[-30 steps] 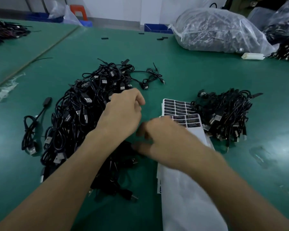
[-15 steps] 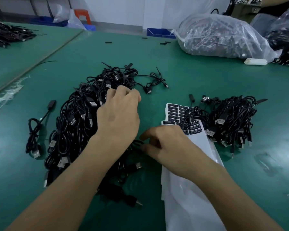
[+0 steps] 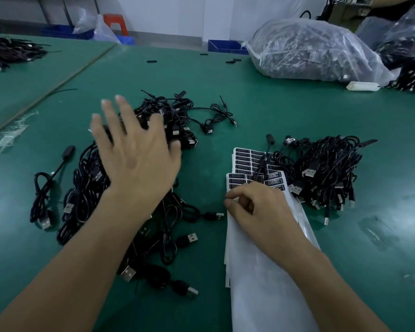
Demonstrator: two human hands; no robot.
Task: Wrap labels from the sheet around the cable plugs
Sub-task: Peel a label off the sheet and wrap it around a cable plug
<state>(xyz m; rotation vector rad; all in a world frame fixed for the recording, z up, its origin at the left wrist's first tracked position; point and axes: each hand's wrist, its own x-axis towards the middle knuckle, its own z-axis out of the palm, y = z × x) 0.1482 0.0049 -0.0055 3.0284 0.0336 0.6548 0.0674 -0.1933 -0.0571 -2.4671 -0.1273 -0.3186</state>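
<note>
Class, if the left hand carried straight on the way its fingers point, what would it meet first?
Probably only bare table: the left hand is spread above the cable pile, fingertips about past its far edge. Its height is unclear, so it might brush cables.

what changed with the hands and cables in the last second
The left hand came off the big cable pile, lifted and spread open above it. A loose cable now lies across the far label sheet beside the right pile. The right hand stayed on the near label sheet, fingers curled at its left edge; whether it pinches a label is unclear.
</note>
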